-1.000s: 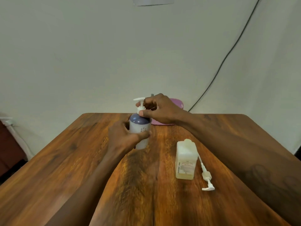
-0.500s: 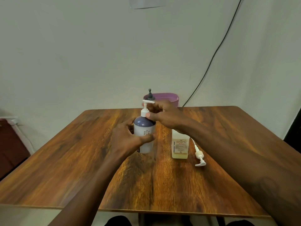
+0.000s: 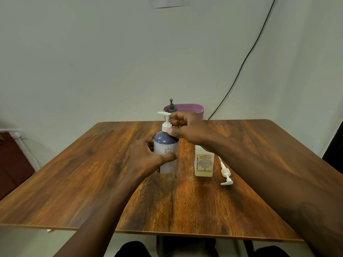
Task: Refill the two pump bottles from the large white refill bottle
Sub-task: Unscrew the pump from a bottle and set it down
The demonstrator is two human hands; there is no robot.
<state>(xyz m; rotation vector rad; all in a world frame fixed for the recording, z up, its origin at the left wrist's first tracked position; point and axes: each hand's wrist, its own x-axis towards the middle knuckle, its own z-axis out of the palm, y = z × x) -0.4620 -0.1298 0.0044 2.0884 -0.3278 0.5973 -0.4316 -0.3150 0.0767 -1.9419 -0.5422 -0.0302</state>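
Note:
A white pump bottle with a blue-purple shoulder stands upright mid-table. My left hand wraps its body from the left. My right hand pinches the white pump collar at its neck, the nozzle pointing left. To the right stands a square pale-yellow bottle with no pump in it, its top hidden behind my right forearm. Its loose white pump lies on the table beside it. No large white refill bottle is in view.
A purple tub sits at the table's far edge with a dark pump top showing at its left. A black cable runs down the wall on the right. The wooden table ends close to me.
The view has tilted up, so the table's near edge now shows. Both hands stay on the white pump bottle; the right hand's fingers shifted slightly at the collar.

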